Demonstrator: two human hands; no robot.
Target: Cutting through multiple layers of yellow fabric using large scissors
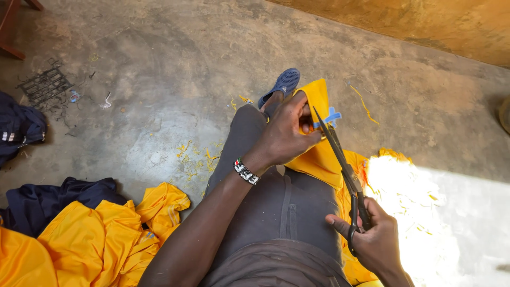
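My left hand [287, 130] pinches the upper edge of a yellow fabric piece [319, 154], holding it up over my lap; a beaded bracelet [246, 171] sits on that wrist. A small light-blue tag [332, 118] shows at the fabric's edge beside my fingers. My right hand [374, 239] grips the handles of long dark scissors [340, 159], whose blades point up toward the fabric and the tag. I sit in grey trousers [276, 202] with one leg stretched out, a blue sandal [283, 84] on the foot.
A heap of yellow and navy cloth [90, 228] lies at the left on the concrete floor [159, 79]. More dark cloth [18, 127] is at the far left, near a small metal grate [45, 85]. Yellow scraps and threads litter the floor. Bright sunlight falls at the right.
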